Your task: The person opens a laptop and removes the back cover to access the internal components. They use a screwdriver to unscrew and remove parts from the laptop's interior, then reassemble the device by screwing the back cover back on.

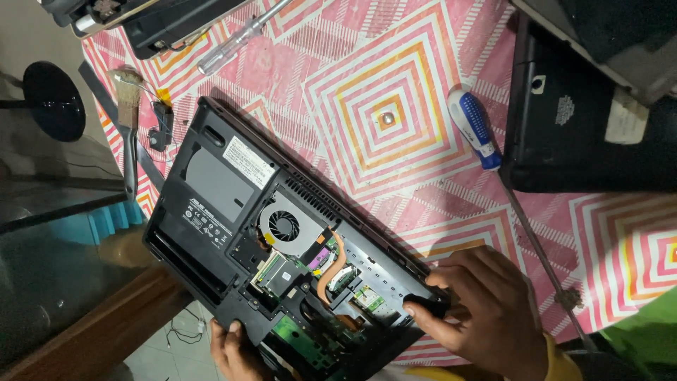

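Note:
An opened black laptop (pixel 211 190) lies bottom-up and tilted on a pink patterned cloth (pixel 381 77), showing its fan (pixel 285 226), a copper heat pipe (pixel 331 268) and green circuit boards. My right hand (pixel 479 310) rests on the laptop's right corner, its fingertips pinching a small black part (pixel 427 305) at the edge. My left hand (pixel 236 349) grips the laptop's near edge from below, mostly hidden under the chassis.
A blue-and-white handled screwdriver (pixel 476 127) lies right of the laptop, its long shaft running toward me. Another black laptop (pixel 585 120) sits at the right. A clear-handled screwdriver (pixel 229 46), a brush (pixel 128 113) and a small round coin-like piece (pixel 386 118) lie on the cloth.

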